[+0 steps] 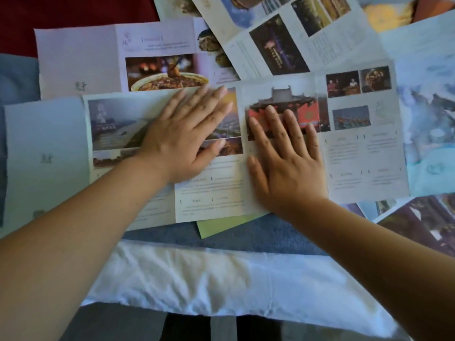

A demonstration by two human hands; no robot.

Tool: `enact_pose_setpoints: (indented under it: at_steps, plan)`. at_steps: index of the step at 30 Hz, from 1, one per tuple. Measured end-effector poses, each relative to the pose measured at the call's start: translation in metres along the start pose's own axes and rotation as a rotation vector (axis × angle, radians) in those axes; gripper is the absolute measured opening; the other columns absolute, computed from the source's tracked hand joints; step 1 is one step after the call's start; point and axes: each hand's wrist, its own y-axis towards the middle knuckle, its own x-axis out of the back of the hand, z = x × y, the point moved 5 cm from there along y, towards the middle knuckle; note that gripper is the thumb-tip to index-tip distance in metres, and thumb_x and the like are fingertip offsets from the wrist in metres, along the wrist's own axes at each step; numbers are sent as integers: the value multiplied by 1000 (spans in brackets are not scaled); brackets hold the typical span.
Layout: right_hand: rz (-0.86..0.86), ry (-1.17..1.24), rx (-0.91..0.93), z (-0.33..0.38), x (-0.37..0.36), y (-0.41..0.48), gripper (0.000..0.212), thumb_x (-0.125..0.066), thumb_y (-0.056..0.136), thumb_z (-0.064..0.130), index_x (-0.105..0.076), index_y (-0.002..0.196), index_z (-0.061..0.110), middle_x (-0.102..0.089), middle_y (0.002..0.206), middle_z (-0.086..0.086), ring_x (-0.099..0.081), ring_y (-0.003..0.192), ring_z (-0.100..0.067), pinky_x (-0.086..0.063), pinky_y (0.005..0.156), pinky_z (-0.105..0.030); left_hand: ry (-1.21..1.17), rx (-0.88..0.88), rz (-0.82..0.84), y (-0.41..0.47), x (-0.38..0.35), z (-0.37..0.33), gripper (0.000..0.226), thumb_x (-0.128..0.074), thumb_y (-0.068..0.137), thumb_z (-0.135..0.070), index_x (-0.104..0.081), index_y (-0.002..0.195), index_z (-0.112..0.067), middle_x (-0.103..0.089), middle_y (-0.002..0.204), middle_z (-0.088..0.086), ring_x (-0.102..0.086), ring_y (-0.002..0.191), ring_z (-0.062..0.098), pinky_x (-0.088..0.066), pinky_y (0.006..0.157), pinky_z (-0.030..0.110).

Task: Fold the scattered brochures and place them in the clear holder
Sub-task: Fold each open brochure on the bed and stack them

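Note:
A wide brochure [364,148] with a temple photo and text columns lies unfolded in the middle. My right hand [285,163] rests flat on it with fingers spread, over the temple photo. My left hand [187,134] lies flat, fingers apart, on the left part, where another sheet [115,124] with a statue photo overlaps. Neither hand holds anything. No clear holder is in view.
Several other unfolded brochures surround it: one with a food bowl photo [160,72] behind, one with dark photos [278,45] at the back, a pale one [433,119] at right, a purple one [423,217] at lower right. A green sheet [221,225] pokes out below. White cloth [209,274] lies nearest me.

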Motion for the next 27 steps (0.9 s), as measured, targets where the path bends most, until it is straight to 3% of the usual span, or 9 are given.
enact_pose_setpoints:
  at_steps: [4,8,11,14,18,23,27]
  plan:
    - [-15,22,-148,-7,-3,-11,65,-16,106,59,-4,165,36,-3,174,5,1,160,-21,-2,127,-52,0,150,-46,5,6,-4,73,-27,102,-61,-19,163,-21,-8,171,9,-9,158,28,-14,126,53]
    - [21,55,-255,-16,-1,-14,64,-15,106,59,7,164,40,8,174,8,13,159,-18,7,126,-54,-22,330,-67,-32,4,14,66,-24,103,-59,-19,162,-31,-9,171,5,-9,158,26,-8,124,59]
    - [58,54,-271,-20,1,-15,64,-16,106,58,11,162,43,12,173,10,19,158,-16,10,126,-56,3,466,-83,-77,0,47,66,-26,100,-62,-20,161,-37,-8,172,0,-7,158,29,-3,120,68]
    - [86,47,-280,-13,3,-11,65,-17,106,52,9,164,39,14,173,4,21,157,-20,15,125,-55,0,561,-106,-109,1,78,73,-29,95,-69,-20,161,-39,-3,172,8,-1,157,37,-2,120,69]
    - [102,51,-239,19,7,12,66,-12,106,53,2,166,29,15,172,-8,21,157,-26,16,125,-54,-40,545,-144,-112,4,92,78,-39,91,-68,-24,160,-37,-7,171,12,-7,156,41,-6,120,68]
    - [113,104,-99,77,1,54,71,-6,104,65,2,166,31,20,171,-9,26,156,-29,18,125,-53,-78,519,-262,-101,17,104,76,-42,91,-68,-35,157,-30,-34,157,17,-32,141,41,-28,114,55]
    - [85,47,-63,98,-9,75,74,-6,103,68,4,166,31,20,172,-8,24,156,-31,11,125,-58,-113,553,-276,-101,23,133,80,-39,93,-69,-29,160,-26,-29,163,14,-26,149,36,-24,119,53]
